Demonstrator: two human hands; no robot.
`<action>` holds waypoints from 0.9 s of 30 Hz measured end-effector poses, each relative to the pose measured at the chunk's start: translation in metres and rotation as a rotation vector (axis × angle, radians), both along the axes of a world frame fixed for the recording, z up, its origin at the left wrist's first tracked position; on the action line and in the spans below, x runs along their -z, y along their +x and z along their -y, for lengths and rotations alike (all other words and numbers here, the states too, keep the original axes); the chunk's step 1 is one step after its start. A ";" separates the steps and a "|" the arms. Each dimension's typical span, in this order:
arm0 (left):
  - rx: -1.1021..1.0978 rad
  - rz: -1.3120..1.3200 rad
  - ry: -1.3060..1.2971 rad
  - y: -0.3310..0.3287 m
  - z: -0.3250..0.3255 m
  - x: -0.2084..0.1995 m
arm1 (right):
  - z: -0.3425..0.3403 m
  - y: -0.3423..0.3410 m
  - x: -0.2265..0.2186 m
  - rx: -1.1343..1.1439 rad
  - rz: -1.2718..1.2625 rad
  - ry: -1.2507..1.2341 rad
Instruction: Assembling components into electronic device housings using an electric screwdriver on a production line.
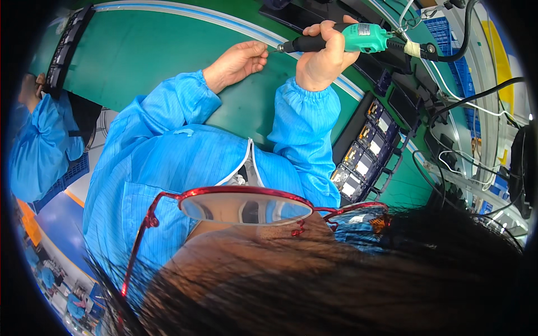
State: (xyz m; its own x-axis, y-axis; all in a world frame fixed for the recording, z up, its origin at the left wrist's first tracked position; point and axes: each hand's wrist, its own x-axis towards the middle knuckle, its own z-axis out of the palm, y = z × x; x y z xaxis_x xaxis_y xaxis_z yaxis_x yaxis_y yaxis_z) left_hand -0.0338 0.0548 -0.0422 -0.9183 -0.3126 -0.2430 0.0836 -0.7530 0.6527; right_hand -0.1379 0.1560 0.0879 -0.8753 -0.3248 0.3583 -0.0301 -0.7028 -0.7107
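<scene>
A green and black electric screwdriver [358, 38] lies almost level above the green work surface [168, 56], its bit pointing left. My right hand [325, 59] is wrapped round its black grip. At the tip of the thin bit [273, 51], the fingers of my left hand [241, 63] are pinched together. Whatever small thing sits between those fingertips is too small to make out. A black cable [462, 55] runs from the screwdriver's rear end off to the right.
To the right, a black tray [364, 148] holds several dark parts with white patches. Another black tray [66, 50] stands at the far left, by a co-worker's hand [29, 89] and blue sleeve [42, 140]. Blue bins [448, 50] and loose cables [476, 103] crowd the right side.
</scene>
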 end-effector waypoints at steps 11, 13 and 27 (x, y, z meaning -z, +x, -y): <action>-0.026 -0.043 0.239 0.009 0.020 0.017 | -0.006 0.014 -0.011 0.065 0.041 0.021; -0.095 0.008 0.211 0.025 0.029 0.010 | -0.009 0.017 -0.005 0.100 0.056 0.021; -0.308 -0.008 0.234 0.098 0.064 0.023 | -0.001 -0.017 -0.005 -0.096 0.195 0.007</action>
State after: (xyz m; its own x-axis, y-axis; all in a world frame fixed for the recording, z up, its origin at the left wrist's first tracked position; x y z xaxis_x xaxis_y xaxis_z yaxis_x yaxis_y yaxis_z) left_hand 0.0643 -0.0089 -0.0649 -0.7924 -0.5107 -0.3336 0.3331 -0.8204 0.4648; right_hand -0.1553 0.1570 0.0928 -0.8928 -0.4118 0.1825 0.1753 -0.6909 -0.7014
